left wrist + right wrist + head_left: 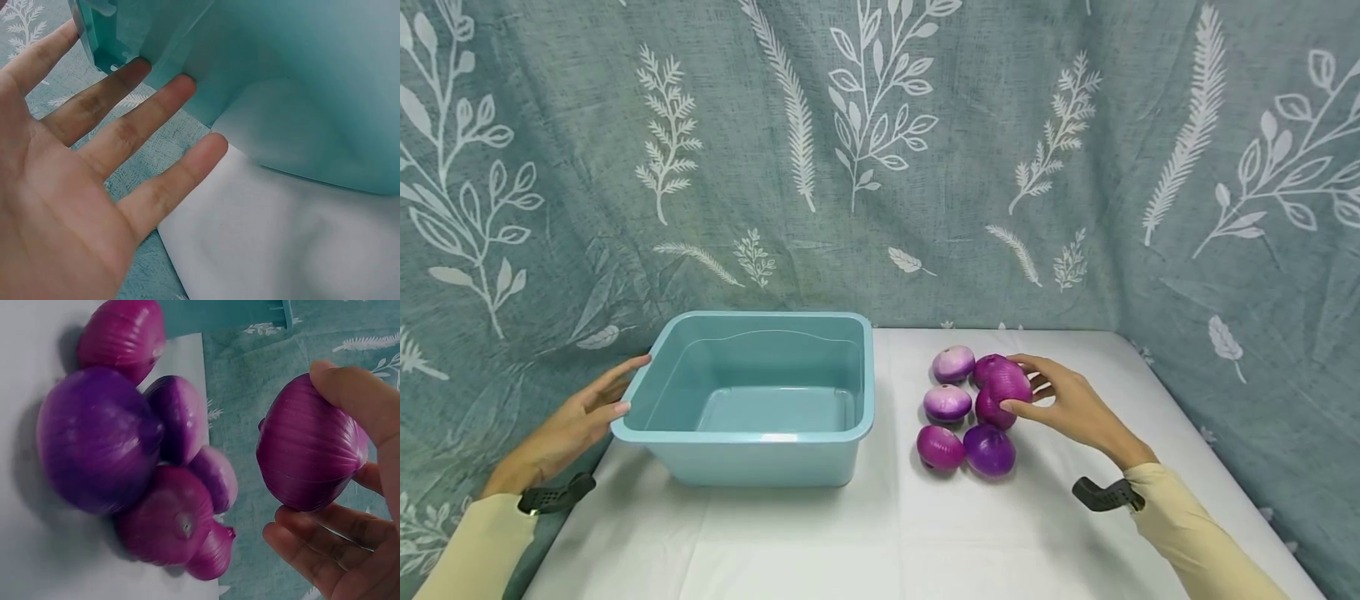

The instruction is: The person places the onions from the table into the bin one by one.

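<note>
My right hand (1071, 402) pinches a magenta onion (309, 447) between thumb and fingertips, lifted above the other onions. Below it on the table lie a rounded magenta onion (164, 519) and a smaller one with a pointed tip (211, 553). Nearer the front are a dark purple onion (990, 451) and a striped magenta one (940, 448). Two white-and-purple onions, one farther back (953, 364) and one nearer (947, 402), make up the left side of the group. My left hand (568, 425), fingers spread and fairly straight, touches the left rim of a teal plastic tub (741, 458).
The tub has nothing inside and stands left of the onions. A white cloth covers the table (820, 542). Behind and at both sides hangs a grey-green curtain (955, 208) with white leaf prints. Each wrist wears a black band, left (556, 496) and right (1105, 496).
</note>
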Demonstrator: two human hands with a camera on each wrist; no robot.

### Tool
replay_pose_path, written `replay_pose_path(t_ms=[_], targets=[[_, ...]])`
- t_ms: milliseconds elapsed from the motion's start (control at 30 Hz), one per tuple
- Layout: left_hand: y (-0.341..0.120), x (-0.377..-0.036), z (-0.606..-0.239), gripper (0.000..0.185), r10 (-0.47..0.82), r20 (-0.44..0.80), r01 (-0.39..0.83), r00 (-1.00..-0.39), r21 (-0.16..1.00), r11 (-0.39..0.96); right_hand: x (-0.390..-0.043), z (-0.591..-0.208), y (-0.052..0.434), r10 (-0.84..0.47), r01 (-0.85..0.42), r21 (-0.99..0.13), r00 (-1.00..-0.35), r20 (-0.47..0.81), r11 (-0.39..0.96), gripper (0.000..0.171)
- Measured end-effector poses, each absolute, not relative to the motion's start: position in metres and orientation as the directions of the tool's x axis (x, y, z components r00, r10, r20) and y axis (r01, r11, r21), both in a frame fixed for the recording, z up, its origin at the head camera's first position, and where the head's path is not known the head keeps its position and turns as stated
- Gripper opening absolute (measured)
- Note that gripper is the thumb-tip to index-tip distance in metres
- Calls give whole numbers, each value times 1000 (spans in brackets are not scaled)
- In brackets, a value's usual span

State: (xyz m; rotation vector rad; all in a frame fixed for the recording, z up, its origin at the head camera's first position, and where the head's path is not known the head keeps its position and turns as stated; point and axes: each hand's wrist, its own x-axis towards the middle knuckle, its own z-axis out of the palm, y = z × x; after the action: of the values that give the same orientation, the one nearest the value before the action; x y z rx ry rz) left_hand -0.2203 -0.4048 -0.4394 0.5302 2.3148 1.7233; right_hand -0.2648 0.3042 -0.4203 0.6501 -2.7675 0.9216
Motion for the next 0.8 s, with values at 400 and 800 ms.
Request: replay_pose_path(t_ms=[400,800], targets=[[-403,-222,-434,65,368,3,127,-930,941,313,-277,-399,268,-422,-503,-557,-863,278,661,75],[-401,-221,-433,65,367,-19,112,-930,936,333,-286,-393,218,-508,-556,-618,-815,277,555,78]])
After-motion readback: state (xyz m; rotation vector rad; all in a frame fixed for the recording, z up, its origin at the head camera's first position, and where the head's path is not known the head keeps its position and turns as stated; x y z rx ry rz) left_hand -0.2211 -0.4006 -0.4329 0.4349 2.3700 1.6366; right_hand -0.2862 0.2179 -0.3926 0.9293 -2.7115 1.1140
